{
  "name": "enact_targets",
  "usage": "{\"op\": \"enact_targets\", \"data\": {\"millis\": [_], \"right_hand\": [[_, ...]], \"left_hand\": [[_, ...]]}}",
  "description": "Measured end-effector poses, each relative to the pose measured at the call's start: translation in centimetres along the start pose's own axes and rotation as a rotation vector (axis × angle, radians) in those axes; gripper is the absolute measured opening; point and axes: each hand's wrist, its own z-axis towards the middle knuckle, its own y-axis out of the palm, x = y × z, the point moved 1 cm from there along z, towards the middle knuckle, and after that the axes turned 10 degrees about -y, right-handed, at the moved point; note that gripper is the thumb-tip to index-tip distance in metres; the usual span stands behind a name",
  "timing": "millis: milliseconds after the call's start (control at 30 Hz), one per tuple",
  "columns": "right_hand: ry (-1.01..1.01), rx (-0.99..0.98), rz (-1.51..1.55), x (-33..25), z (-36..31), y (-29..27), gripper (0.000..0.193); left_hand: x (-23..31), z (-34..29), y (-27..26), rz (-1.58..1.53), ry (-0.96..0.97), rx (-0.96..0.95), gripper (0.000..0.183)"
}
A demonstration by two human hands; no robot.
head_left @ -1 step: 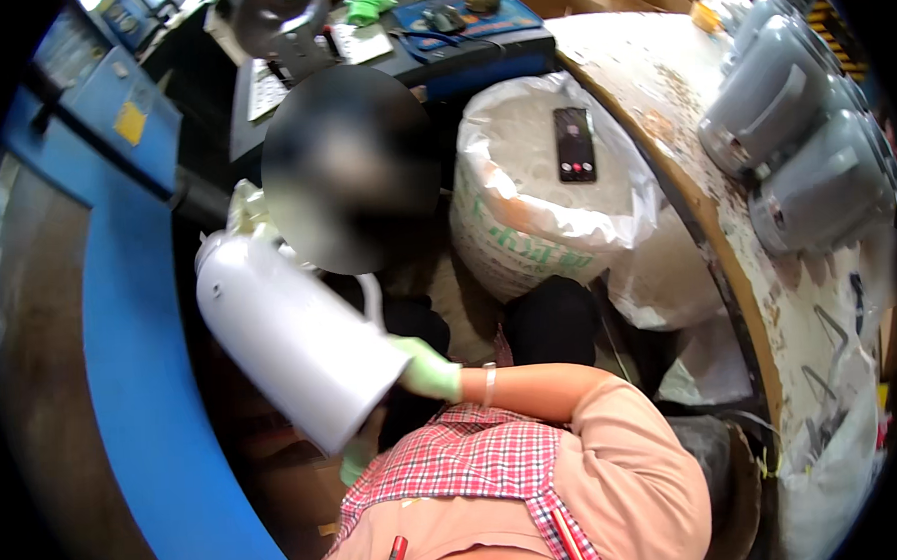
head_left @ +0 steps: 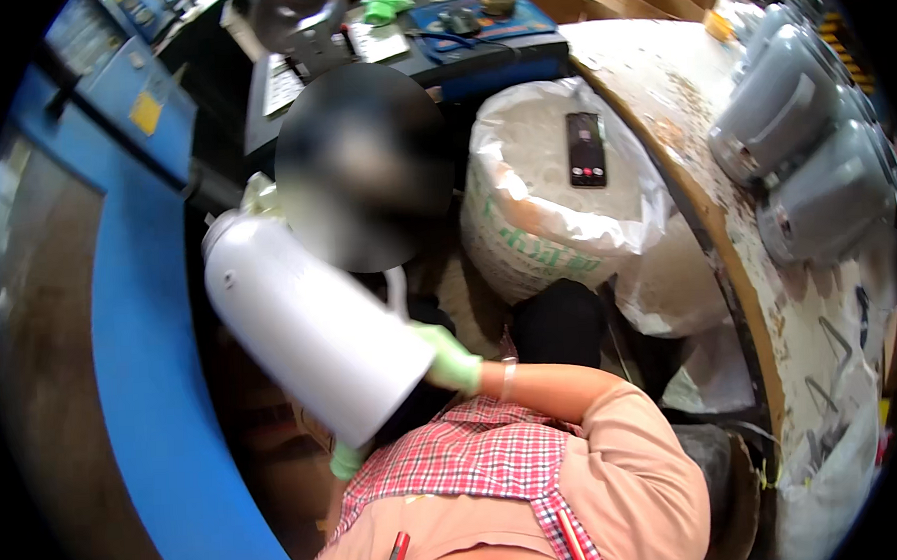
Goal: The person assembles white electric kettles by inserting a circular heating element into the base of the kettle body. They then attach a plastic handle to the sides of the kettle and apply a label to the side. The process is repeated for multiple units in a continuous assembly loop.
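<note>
A pale grey-white thermos jug (head_left: 310, 321) lies tilted across my lap, its narrower end up and to the left, its wide base toward me. Its handle (head_left: 397, 292) points away from me on the right side. My right hand (head_left: 448, 360), in a light green glove, grips the jug by its base beside the handle; the fingertips are out of sight. Of my left hand (head_left: 346, 461), only a bit of green glove shows below the base, and its fingers are hidden behind the jug.
A white sack (head_left: 537, 246) with a black phone (head_left: 585, 150) on top stands ahead. Several grey jugs (head_left: 820, 189) rest on the curved bench (head_left: 649, 61) at right. A blue machine panel (head_left: 163, 393) runs along the left. A blurred round patch covers the area beyond the jug.
The jug and my right hand have shifted slightly right. More of my left glove shows below the base. The whole view has also moved a little.
</note>
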Motion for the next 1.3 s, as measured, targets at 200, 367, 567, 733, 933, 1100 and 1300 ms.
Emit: {"op": "enact_targets", "data": {"millis": [200,367,567,733,933,1100,1300], "right_hand": [[-0.372,-0.005,-0.622,-6.1,-4.4,-12.1,0.044],[-0.806,-0.053,-1.215,-6.8,-8.5,-13.5,0.04],[-0.139,-0.547,-1.457,-12.0,-10.8,-13.8,0.064],[-0.583,0.293,-1.159,-21.9,-6.2,-9.7,0.056],[-0.69,-0.061,-1.303,-21.6,-5.1,-4.0,0.056],[-0.539,-0.133,-1.38,-18.3,-6.1,-6.0,0.028],[-0.562,-0.184,-1.282,-19.6,-4.2,-5.8,0.016]], "left_hand": [[14.4,4.5,0.2,-0.441,0.174,-0.35,0.1],[23.9,6.9,3.1,-0.198,0.26,-0.447,0.082],[25.4,5.9,10.9,0.191,0.346,-0.363,0.066],[23.8,2.7,17.5,0.246,0.729,-0.415,0.066],[20.9,3.0,18.5,0.34,0.829,-0.31,0.046],[18.7,3.1,19.1,0.35,0.768,-0.348,0.044],[18.1,3.1,19.4,0.349,0.774,-0.331,0.065]]}}
